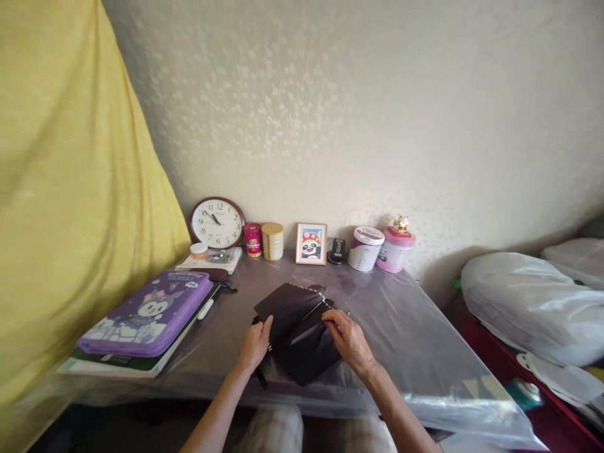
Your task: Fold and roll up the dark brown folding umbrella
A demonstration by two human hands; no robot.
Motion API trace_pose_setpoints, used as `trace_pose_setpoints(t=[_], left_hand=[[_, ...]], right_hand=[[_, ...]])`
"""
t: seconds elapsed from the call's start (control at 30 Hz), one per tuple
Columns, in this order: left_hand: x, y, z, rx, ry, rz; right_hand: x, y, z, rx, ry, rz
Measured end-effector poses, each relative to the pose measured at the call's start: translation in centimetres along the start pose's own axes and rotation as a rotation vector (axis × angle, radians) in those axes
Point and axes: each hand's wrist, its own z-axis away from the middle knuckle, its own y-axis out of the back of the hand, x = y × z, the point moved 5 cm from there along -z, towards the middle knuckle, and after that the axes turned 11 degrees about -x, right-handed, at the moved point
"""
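Observation:
A black, folded, bag-like item (pixel 302 352) lies near the front of the table, its exact kind unclear. Along its top edge runs a light-and-dark twisted cord (pixel 306 288). My left hand (pixel 257 343) is closed on the item's left edge, thumb on top. At the upper right, my right hand (pixel 346 336) pinches close to the cord's end; whether it grips the cord or the black material is hidden by the fingers. A dark strap hangs below my left hand.
A purple pencil-case-like folder (pixel 146 311) rests on books at the left. Against the wall stand a clock (pixel 218 223), a pink tin (pixel 253 240), a yellow can (pixel 272 241), a framed panda picture (pixel 311 244) and two tubs (pixel 366 249). Plastic bags (pixel 528 305) lie at right.

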Motion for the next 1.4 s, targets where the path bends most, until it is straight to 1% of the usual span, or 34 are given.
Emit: trace_pose_setpoints(t=[0.17,0.27,0.37,0.53,0.67,0.73,0.8,0.87,0.93,1.03,1.1,1.13,1.23,1.3,1.4], left_hand=[[-0.2,-0.4,-0.1,0.020,0.007,0.019],[-0.1,-0.4,-0.2,0.014,-0.005,0.033],[0.1,-0.2,-0.1,-0.007,-0.036,0.054],[-0.6,-0.1,0.0,-0.011,-0.126,0.077],[-1.1,-0.1,0.2,0.068,-0.224,0.048],[-1.0,-0.2,0.3,0.068,-0.222,0.039],[-0.8,-0.5,0.2,0.031,-0.164,0.057],[-0.6,-0.6,0.2,0.028,-0.115,0.062],[-0.6,-0.7,0.1,0.050,-0.087,0.062],[-0.9,-0.8,-0.1,0.051,-0.062,0.109],[-1.2,-0.9,-0.2,0.030,-0.038,0.155],[-1.3,-0.9,-0.2,0.021,-0.023,0.171],[-1.3,-0.7,-0.1,0.007,0.007,0.186],[-1.2,-0.5,-0.1,0.000,0.018,0.189],[-1.0,-0.2,-0.2,-0.014,0.030,0.214]], right_hand=[[-1.2,-0.4,-4.7,-0.015,0.080,0.009],[-1.6,-1.1,-7.1,-0.024,0.116,0.053],[-1.6,-2.1,-9.0,-0.038,0.109,0.107],[-1.0,-3.8,-11.6,-0.073,0.083,0.184],[-0.5,-5.3,-13.1,-0.121,0.059,0.233],[-0.2,-6.0,-13.7,-0.143,0.043,0.256],[0.0,-6.8,-14.3,-0.163,0.029,0.276],[0.2,-7.6,-14.7,-0.182,0.015,0.290],[0.3,-8.2,-14.7,-0.192,0.006,0.290],[0.0,-8.5,-13.9,-0.126,0.016,0.259],[-0.5,-8.5,-12.7,-0.075,0.063,0.233],[-0.7,-8.7,-12.1,-0.081,0.104,0.226],[-0.5,-9.4,-10.7,-0.188,0.205,0.261],[0.7,-9.1,-10.4,-0.218,0.175,0.324],[2.9,-7.3,-10.2,-0.155,0.016,0.384]])
